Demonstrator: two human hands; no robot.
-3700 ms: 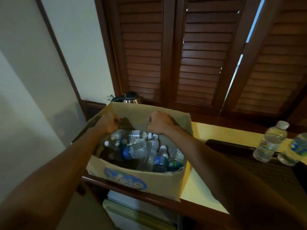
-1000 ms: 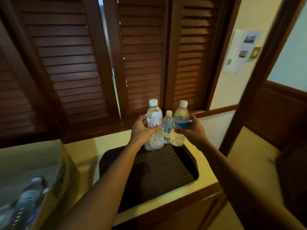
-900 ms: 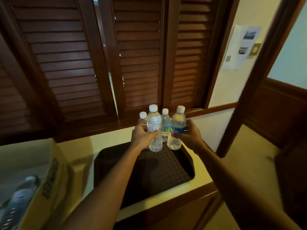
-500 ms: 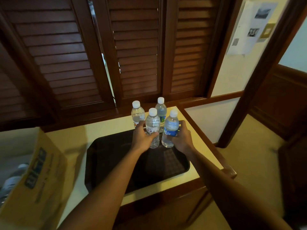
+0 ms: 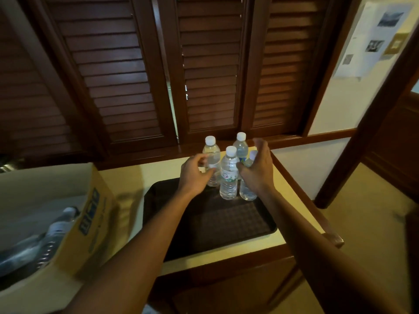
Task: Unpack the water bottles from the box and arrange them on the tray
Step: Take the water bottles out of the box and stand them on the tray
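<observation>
Several clear water bottles with white caps stand upright in the far right corner of the dark brown tray (image 5: 215, 225). The front bottle (image 5: 229, 175) stands free between my hands. My left hand (image 5: 195, 175) hovers with loosely spread fingers in front of the back-left bottle (image 5: 212, 155). My right hand (image 5: 258, 171) has its fingers lifted and apart beside the front-right bottle (image 5: 247, 191), partly hiding it. A blue-labelled bottle (image 5: 241, 146) stands behind. The cardboard box (image 5: 86, 214) at the left holds more bottles (image 5: 52, 234).
The tray lies on a cream counter (image 5: 127, 180) with a dark wooden edge. Louvred wooden shutters (image 5: 204, 75) rise right behind the bottles. The counter ends just right of the tray, with floor (image 5: 367, 234) beyond it.
Both hands carried bottles from the box to the tray and set them beside the two standing there. Since half a second ago the fingers of both hands have come off the bottles.
</observation>
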